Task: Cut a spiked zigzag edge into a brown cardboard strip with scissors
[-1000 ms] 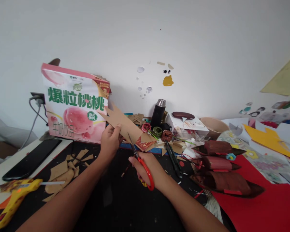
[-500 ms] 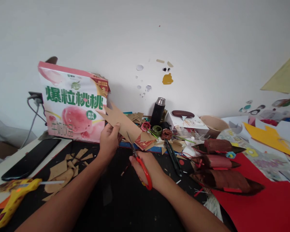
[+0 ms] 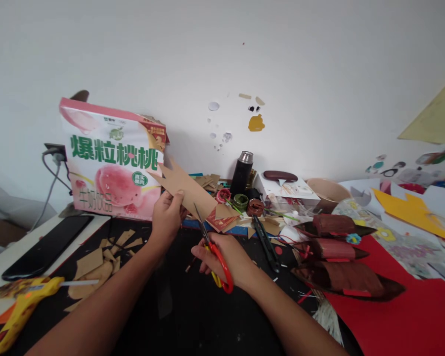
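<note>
While the L hand (image 3: 166, 217) pinches a cardboard piece (image 3: 189, 192) just beside the pink drink box (image 3: 114, 180), the R hand (image 3: 233, 253) grips scissors (image 3: 221, 260), blades at the cardboard's lower edge. Box front reads 爆粒桃桃 & 牛奶饮品, w/ 真实果肉 in a green oval (image 3: 140, 178). Black tabletop (image 3: 193, 311), cardboard scraps (image 3: 90, 263) at L; white wall (image 3: 319, 89) behind w/ paper cutouts (image 3: 256, 123) stuck on.

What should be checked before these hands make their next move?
1. Left hand gripping the cardboard piece: ok.
2. Right hand holding the scissors by the handles: ok.
3. Left thumb apart from the scissors: ok, a gap shows.
4. Scissors touching the cardboard piece: cannot tell; they overlap in view.
5. Cutter knife out of both hands: ok, lying beyond the right hand.
</note>
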`<action>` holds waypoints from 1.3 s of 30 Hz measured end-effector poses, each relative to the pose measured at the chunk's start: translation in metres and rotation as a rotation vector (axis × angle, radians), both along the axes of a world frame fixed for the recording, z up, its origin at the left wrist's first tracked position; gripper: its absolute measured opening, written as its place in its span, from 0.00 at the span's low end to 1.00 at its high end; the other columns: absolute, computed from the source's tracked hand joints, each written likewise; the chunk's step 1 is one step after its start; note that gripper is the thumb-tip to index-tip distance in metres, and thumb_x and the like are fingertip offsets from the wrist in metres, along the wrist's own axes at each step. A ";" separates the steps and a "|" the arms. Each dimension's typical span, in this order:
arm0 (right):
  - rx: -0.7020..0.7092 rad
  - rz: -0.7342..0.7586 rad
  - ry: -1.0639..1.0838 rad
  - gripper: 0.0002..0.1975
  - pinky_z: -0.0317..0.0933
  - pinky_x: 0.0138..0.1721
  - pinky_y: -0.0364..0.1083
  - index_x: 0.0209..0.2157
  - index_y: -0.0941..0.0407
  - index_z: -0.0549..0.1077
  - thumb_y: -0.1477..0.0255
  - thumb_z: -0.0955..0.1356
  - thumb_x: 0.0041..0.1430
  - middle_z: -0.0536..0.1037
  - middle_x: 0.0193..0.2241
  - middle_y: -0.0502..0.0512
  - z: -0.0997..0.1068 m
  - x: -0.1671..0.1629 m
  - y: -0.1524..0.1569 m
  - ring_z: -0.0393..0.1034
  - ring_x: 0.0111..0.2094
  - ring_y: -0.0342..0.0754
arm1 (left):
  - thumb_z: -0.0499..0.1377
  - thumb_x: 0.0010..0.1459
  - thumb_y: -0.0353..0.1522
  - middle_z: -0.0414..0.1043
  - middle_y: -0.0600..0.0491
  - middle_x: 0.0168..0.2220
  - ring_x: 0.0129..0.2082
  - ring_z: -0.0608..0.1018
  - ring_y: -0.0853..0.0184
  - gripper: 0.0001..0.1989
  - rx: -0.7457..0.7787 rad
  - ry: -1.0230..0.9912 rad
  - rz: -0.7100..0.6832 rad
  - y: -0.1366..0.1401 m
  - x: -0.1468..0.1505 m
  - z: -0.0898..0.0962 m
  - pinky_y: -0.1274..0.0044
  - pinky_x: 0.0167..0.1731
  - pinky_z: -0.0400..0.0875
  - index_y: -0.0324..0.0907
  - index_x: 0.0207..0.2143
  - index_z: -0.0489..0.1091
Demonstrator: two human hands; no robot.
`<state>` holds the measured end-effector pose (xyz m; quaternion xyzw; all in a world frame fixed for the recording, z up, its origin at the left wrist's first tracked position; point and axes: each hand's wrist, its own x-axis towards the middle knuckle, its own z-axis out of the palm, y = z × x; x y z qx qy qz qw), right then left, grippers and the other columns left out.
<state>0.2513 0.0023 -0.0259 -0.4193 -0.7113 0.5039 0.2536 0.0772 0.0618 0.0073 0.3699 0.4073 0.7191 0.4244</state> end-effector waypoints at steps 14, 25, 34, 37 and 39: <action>-0.005 -0.085 -0.078 0.22 0.62 0.22 0.41 0.36 0.54 0.72 0.48 0.69 0.68 0.73 0.19 0.46 0.008 -0.001 -0.002 0.70 0.18 0.44 | 0.69 0.53 0.36 0.60 0.64 0.17 0.13 0.61 0.77 0.12 -0.055 -0.024 -0.034 -0.005 0.005 0.008 0.85 0.15 0.59 0.42 0.30 0.68; 0.145 -0.125 -0.140 0.18 0.59 0.27 0.44 0.30 0.53 0.68 0.57 0.67 0.72 0.71 0.18 0.48 0.003 -0.002 -0.002 0.69 0.23 0.48 | 0.69 0.53 0.36 0.61 0.63 0.17 0.14 0.61 0.76 0.12 -0.049 -0.018 -0.013 -0.005 0.005 0.006 0.85 0.15 0.57 0.43 0.29 0.67; 0.150 -0.128 -0.171 0.15 0.57 0.26 0.43 0.30 0.53 0.69 0.63 0.66 0.72 0.70 0.16 0.48 0.007 -0.006 -0.004 0.68 0.20 0.47 | 0.69 0.51 0.37 0.65 0.62 0.20 0.15 0.67 0.74 0.13 -0.044 -0.006 -0.021 -0.003 0.004 0.005 0.83 0.17 0.62 0.43 0.31 0.68; 0.143 -0.117 -0.170 0.14 0.59 0.26 0.43 0.31 0.53 0.69 0.64 0.65 0.72 0.72 0.17 0.49 0.009 -0.006 -0.004 0.69 0.20 0.47 | 0.69 0.51 0.38 0.68 0.60 0.22 0.17 0.70 0.73 0.13 -0.039 -0.001 -0.032 -0.001 0.002 0.003 0.82 0.19 0.66 0.42 0.32 0.70; 0.146 -0.108 -0.169 0.14 0.60 0.26 0.43 0.31 0.53 0.69 0.64 0.65 0.73 0.73 0.18 0.49 0.009 -0.004 -0.004 0.70 0.20 0.47 | 0.70 0.50 0.39 0.70 0.59 0.23 0.19 0.72 0.71 0.14 -0.027 0.003 -0.029 -0.001 0.001 0.003 0.81 0.20 0.66 0.42 0.33 0.70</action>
